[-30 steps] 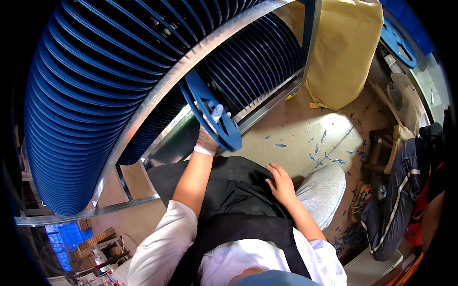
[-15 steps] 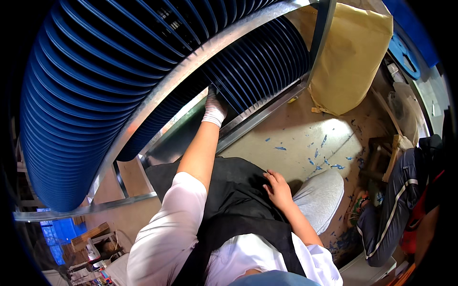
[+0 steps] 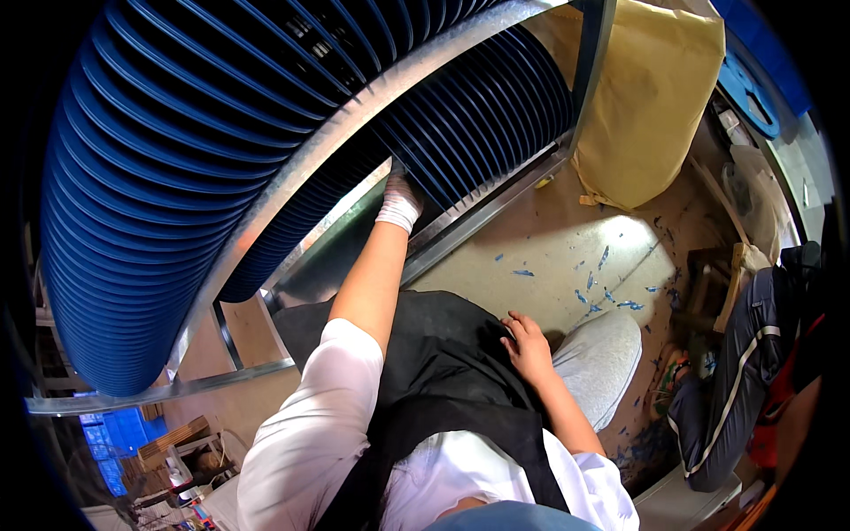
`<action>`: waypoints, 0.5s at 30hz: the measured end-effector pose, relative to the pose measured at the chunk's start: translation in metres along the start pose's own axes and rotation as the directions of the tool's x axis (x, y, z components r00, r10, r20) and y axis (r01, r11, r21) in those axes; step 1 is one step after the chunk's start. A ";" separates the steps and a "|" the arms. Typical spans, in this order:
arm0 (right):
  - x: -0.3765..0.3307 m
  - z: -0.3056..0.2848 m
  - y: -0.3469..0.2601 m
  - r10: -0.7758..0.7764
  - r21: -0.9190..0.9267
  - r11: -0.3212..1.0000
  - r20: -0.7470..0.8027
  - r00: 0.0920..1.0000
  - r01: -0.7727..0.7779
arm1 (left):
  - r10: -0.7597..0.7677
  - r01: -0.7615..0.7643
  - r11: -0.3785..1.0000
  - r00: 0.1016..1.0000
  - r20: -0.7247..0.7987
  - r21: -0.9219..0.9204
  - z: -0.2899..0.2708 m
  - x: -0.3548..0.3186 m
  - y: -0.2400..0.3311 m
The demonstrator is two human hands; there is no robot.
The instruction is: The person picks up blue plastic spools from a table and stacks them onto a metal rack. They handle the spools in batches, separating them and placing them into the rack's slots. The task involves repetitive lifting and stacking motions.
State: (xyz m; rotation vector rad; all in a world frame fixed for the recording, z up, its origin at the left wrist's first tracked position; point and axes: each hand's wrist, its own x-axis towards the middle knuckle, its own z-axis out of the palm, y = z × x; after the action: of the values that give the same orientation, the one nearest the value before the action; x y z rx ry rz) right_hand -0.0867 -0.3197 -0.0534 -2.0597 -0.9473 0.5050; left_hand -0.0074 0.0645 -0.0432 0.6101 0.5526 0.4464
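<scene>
My left hand, in a whitish glove with a cuff, reaches into the lower level of a metal rack. Its fingertips meet the near end of a row of dark blue round discs standing on edge; shadow hides how the fingers are set and whether they grip one. Beside my lap, at the edge of a black apron, my bare right hand hangs with nothing in it. Its fingers are slightly bent and apart.
A long upper row of blue discs curves above, behind a metal rail. Brown paper hangs at the right of the rack. Blue scraps litter the floor. Another person's dark-trousered leg is at the right, near a wooden stool.
My right hand has shifted a little to the right, off the apron's edge. The left hand stays at the same place among the lower discs.
</scene>
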 end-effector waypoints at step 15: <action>0.222 -0.019 -0.124 -0.434 -0.165 0.899 -0.461 0.774 0.406 | -0.076 0.141 0.969 0.951 -0.301 0.203 -0.004 0.000 -0.009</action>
State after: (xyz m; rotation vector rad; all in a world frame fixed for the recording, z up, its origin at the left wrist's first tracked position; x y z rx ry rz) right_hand 0.0116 -0.1087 0.0507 -1.8058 -1.0665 -0.2813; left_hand -0.0076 0.0592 -0.0519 0.7292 0.9236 0.3739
